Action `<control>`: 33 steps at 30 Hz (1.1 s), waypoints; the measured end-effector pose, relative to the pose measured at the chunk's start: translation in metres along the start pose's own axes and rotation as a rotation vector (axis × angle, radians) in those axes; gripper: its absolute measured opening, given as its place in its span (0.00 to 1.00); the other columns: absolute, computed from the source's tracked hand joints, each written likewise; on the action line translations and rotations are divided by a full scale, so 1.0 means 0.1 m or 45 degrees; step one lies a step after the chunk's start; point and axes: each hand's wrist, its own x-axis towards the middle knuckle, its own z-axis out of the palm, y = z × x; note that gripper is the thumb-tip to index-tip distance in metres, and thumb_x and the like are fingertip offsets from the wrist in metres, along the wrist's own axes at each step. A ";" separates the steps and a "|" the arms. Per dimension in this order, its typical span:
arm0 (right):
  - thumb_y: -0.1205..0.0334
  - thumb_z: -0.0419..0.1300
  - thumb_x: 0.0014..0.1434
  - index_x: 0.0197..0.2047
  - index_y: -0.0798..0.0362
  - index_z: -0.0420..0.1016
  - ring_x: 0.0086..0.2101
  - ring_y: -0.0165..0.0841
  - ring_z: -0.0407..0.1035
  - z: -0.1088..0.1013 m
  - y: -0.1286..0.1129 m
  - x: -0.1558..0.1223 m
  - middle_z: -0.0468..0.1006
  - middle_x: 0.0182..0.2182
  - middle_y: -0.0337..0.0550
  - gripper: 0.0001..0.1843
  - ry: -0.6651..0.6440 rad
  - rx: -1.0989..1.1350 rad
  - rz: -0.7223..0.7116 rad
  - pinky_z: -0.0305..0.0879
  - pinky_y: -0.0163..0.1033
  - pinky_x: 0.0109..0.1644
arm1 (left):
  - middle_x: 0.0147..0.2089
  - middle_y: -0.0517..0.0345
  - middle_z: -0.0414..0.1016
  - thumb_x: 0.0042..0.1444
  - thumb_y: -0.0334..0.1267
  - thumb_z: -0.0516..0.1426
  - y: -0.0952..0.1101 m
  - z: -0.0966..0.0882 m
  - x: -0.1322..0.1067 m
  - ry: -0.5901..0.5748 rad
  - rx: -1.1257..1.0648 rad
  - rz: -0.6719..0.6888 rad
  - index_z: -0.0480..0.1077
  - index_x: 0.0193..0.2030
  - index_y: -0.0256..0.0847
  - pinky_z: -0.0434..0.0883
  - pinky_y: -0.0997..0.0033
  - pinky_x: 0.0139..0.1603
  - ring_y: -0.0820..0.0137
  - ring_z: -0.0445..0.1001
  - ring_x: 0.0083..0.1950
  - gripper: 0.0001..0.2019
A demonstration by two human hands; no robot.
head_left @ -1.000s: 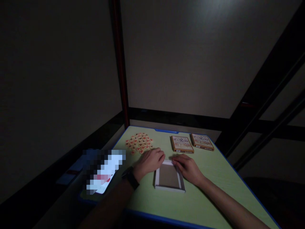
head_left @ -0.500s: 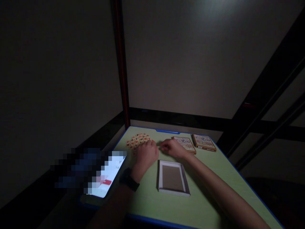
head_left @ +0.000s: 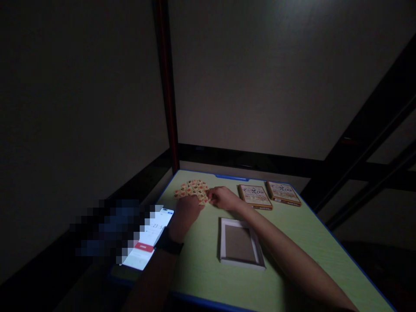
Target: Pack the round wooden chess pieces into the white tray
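Note:
A heap of round cream Chinese chess pieces (head_left: 193,189) with red and black characters lies at the far left of the table. My left hand (head_left: 187,211), with a dark band at the wrist, is at the heap's near edge. Its fingers are curled, and the back of the hand hides what they hold, if anything. From the right, my right hand (head_left: 225,198) reaches to the heap's right edge, thumb and fingers pinched together at the outermost pieces. Nearer me lies a shallow open box tray (head_left: 242,243) with white walls and a brown bottom, partly behind my right forearm.
Two flat printed boxes, one to the left (head_left: 255,197) and one to the right (head_left: 284,193), lie at the back right. A lit phone (head_left: 138,258) lies at the left edge, partly pixelated. The green table (head_left: 292,234) has a blue rim; walls stand behind and to the left.
My right hand has moved left to the edge of the heap. My left hand has shifted left and slightly down, uncovering more pieces. The camera view has moved slightly.

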 end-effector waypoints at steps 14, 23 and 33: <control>0.80 0.59 0.45 0.40 0.54 0.81 0.31 0.31 0.74 -0.12 0.12 -0.16 0.81 0.30 0.38 0.20 -0.008 0.085 0.076 0.63 0.31 0.35 | 0.46 0.42 0.80 0.58 0.45 0.62 0.21 -0.19 -0.06 -0.033 -0.006 0.031 0.75 0.44 0.37 0.72 0.63 0.49 0.56 0.78 0.50 0.13; 0.79 0.59 0.45 0.42 0.55 0.81 0.33 0.32 0.74 -0.10 0.10 -0.12 0.82 0.32 0.40 0.21 0.041 0.110 0.116 0.64 0.31 0.36 | 0.47 0.42 0.80 0.60 0.28 0.52 0.36 -0.15 -0.13 -0.051 -0.057 0.117 0.74 0.46 0.36 0.71 0.67 0.52 0.61 0.78 0.51 0.12; 0.79 0.58 0.46 0.38 0.56 0.83 0.33 0.33 0.74 -0.08 0.24 0.21 0.83 0.33 0.44 0.19 0.109 0.025 0.164 0.64 0.33 0.38 | 0.39 0.42 0.81 0.61 0.35 0.49 0.74 -0.17 -0.27 0.025 -0.005 0.227 0.71 0.50 0.37 0.74 0.59 0.43 0.55 0.81 0.44 0.14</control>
